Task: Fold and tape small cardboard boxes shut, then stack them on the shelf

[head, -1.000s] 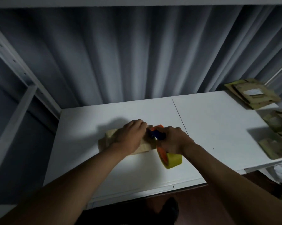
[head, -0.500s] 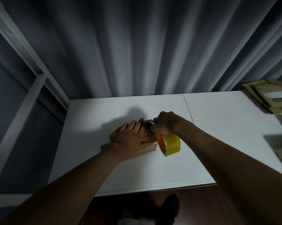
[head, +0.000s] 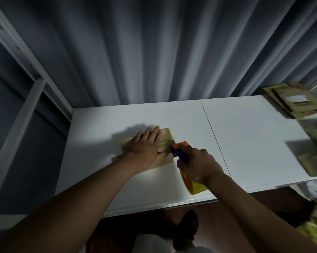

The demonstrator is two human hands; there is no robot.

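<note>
Two hands: both at work on one small cardboard box (head: pixel 166 136) near the middle of the white table (head: pixel 249 128).
Box: lies flat-sided on the table, mostly hidden under the palm; its far corner, at about 1 o'clock from the knuckles, shows glossy tape over it.
Left hand (head: pixel 145 147): laid flat on top of the box, fingers straight and together, pressing it down; nothing is curled round it.
Right hand (head: pixel 199 164): fingers wrapped round the blue handle of the tape dispenser (head: pixel 181 151), just at 4 o'clock from the box.
Dispenser: its orange head meets the near right edge of the box; the yellow tape roll (head: pixel 195 185) hangs below the wrist toward 6 o'clock.
Step in hand: by my reading, taping the box shut, with the strip run across the top and the dispenser now at the edge, where it would be cut or wrapped over.
Next move calls for: a firm hold from the flat palm while the dispenser tears the tape off, then smoothing the loose end down the side; whether the tape is already cut I cannot tell.
Blanks: flattened cardboard pieces (head: pixel 296 105) lie at 2 to 3 o'clock on the table's right end, well apart from the work.
Shelf: a white upright frame (head: pixel 28 57) stands at 9 to 10 o'clock; no stacked boxes show on it.
</note>
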